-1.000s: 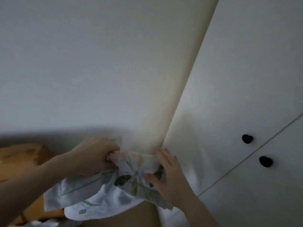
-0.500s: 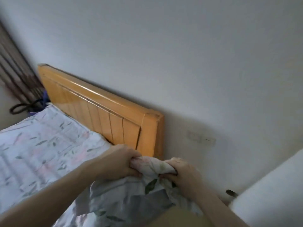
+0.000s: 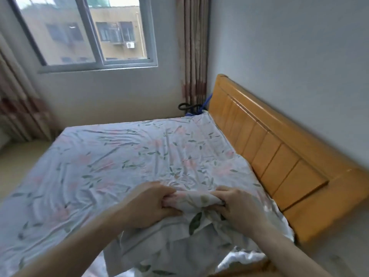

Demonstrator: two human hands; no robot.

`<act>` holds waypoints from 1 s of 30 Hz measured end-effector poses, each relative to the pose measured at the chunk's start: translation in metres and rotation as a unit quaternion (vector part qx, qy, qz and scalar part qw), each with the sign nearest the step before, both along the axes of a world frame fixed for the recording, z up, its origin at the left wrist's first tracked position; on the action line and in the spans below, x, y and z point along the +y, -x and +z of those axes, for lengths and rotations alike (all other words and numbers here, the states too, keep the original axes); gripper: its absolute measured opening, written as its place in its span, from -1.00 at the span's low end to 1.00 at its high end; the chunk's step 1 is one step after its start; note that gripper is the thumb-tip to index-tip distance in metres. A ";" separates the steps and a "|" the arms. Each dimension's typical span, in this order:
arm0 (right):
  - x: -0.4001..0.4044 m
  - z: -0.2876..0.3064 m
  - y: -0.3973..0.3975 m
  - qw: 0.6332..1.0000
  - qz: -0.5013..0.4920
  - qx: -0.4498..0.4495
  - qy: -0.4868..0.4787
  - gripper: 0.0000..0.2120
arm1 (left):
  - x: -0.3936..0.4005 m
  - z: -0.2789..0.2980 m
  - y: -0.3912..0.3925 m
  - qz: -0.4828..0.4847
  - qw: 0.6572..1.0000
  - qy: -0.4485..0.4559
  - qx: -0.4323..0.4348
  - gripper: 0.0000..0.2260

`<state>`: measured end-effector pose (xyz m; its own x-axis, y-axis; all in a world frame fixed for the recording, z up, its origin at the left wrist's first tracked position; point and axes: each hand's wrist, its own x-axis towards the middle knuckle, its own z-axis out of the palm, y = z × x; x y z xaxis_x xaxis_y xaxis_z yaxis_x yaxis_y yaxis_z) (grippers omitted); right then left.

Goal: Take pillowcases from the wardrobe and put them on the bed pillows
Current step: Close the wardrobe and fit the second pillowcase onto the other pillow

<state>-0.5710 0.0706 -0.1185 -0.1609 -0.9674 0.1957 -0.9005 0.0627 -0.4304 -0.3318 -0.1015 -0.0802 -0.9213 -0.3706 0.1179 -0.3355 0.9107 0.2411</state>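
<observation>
Pillowcase [image 3: 191,234] hangs from both hands [image 3: 148,204] [image 3: 238,208], top edge left-right.

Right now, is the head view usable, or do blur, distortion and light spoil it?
Head view: usable. Daylight from the window lights the room evenly, without harsh glare. Wide-angle lens bends the headboard and wall lines. Slight motion blur softens edges. Left hand and right hand gripping the pillowcase remain readable.

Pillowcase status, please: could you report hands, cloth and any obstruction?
Left hand and right hand both gripping the pillowcase, bunched at its top edge. Rest hangs over the bed. No pillow in view. Nothing in the way.
</observation>
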 end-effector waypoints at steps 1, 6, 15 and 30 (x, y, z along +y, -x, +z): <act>-0.020 0.001 -0.019 1.000 0.024 0.010 0.006 -0.72 | -0.008 0.000 -0.026 0.026 1.000 -0.002 0.004 -0.69; -0.122 0.007 -0.123 0.991 0.132 -0.002 0.001 -0.92 | -0.053 -0.005 -0.159 0.164 0.986 0.011 -0.009 -0.55; -0.290 -0.013 -0.276 0.951 0.306 -0.010 -0.036 -0.60 | -0.126 -0.022 -0.333 0.327 0.944 -0.029 -0.014 -0.59; -0.544 -0.039 -0.537 0.867 0.486 -0.010 -0.107 -0.41 | -0.260 -0.024 -0.565 0.516 0.853 -0.074 -0.019 -0.58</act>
